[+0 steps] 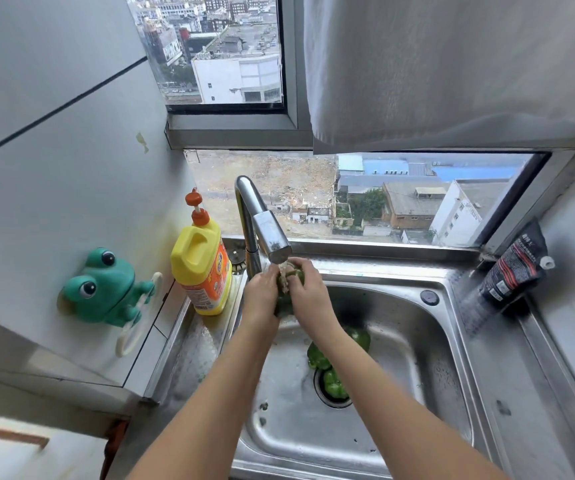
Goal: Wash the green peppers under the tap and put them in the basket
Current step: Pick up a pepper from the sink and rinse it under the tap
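Note:
A green pepper is held under the steel tap, and water runs onto it. My left hand grips its left side and my right hand grips its right side, so most of it is hidden. Below them, on the floor of the steel sink, lie more green peppers: one behind my right forearm, one beside the drain, one on the drain itself. No basket is in view.
A yellow detergent bottle with an orange pump stands on the sink's left ledge. A green frog holder sticks to the left wall. A black pouch leans in the right corner. A window sits right behind the tap.

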